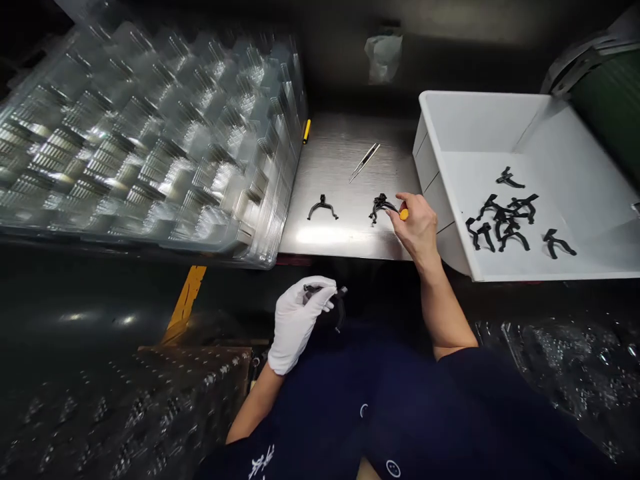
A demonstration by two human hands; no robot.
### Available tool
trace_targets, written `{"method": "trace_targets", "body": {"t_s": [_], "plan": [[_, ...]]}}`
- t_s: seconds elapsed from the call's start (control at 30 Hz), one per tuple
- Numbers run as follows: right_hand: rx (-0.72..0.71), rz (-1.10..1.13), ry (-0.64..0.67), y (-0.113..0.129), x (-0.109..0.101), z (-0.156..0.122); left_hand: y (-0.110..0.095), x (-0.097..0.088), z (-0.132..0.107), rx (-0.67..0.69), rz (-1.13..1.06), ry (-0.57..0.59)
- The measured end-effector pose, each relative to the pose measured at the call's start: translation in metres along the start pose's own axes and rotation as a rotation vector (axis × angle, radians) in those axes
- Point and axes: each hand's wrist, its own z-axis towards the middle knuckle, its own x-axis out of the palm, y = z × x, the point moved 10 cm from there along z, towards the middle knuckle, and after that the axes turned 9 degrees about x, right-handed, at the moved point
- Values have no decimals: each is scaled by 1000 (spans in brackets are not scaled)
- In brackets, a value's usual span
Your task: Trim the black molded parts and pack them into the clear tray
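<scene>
My left hand (300, 320), in a white glove, is closed around a small black plastic part (334, 300) held low near my lap. My bare right hand (417, 223) rests on the steel table (345, 167), fingers closed on a tool with a yellow-orange handle (403, 214), its tip at a small cluster of black parts (380, 207). Another black forked part (323, 207) lies alone to the left of that cluster.
A white bin (450, 127) on the right holds several black parts (505, 220). Metal tweezers (364, 162) lie further back on the table. Stacked clear plastic trays (150, 133) fill the left. A yellow-handled tool (307, 131) lies beside the trays.
</scene>
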Motion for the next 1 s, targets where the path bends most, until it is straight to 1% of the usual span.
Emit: {"method": "trace_targets", "body": {"t_s": [0.03, 0.07, 0.13, 0.17, 0.2, 0.23, 0.27, 0.3, 0.33, 0.37, 0.43, 0.5, 0.53, 0.57, 0.63, 0.67, 0.73, 0.77, 0.8, 0.87, 0.9, 0.93, 1.0], "plan": [[-33, 175, 103, 6, 2, -14, -1, -1, 0, 25, -11, -18], [-48, 369, 248, 12, 9, -30, -3, -1, 0, 56, -11, -29], [5, 726, 541, 23, 26, -66, -6, -1, 0, 121, 13, -37], [63, 853, 636, 25, 33, -82, -8, 0, 0, 147, 28, -34], [125, 937, 676, 26, 37, -95, -9, 1, -1, 165, 44, -26], [174, 980, 671, 24, 39, -105, -9, 3, -1, 176, 61, -15], [196, 989, 636, 24, 38, -112, -9, 5, -1, 183, 77, -3], [182, 978, 583, 25, 34, -116, -10, 6, -1, 190, 95, 11], [138, 952, 523, 28, 26, -118, -11, 8, -2, 200, 116, 23], [63, 914, 464, 34, 17, -119, -12, 10, -2, 215, 142, 35], [-163, 813, 384, 54, -1, -124, -18, 13, -3, 274, 216, 64], [-388, 668, 333, 72, -13, -131, -27, 17, -6, 362, 306, 92], [-457, 586, 291, 76, -18, -133, -30, 19, -7, 403, 341, 106], [-483, 510, 240, 77, -21, -133, -34, 21, -9, 439, 371, 120], [-467, 415, 167, 73, -26, -129, -39, 24, -11, 504, 423, 146], [-480, 407, 168, 73, -26, -129, -41, 27, -13, 539, 452, 166], [-572, 411, 214, 80, -25, -135, -46, 34, -15, 618, 513, 208], [-621, 395, 211, 84, -26, -137, -47, 37, -16, 651, 527, 225], [-649, 365, 180, 86, -28, -138, -48, 39, -17, 674, 530, 243], [-618, 308, 111, 83, -33, -134, -48, 42, -17, 703, 529, 267], [-585, 304, 103, 82, -34, -131, -48, 44, -17, 714, 534, 283], [-563, 319, 116, 81, -34, -130, -47, 46, -17, 723, 551, 300], [-584, 369, 177, 85, -34, -132, -46, 49, -18, 747, 599, 330]]}}
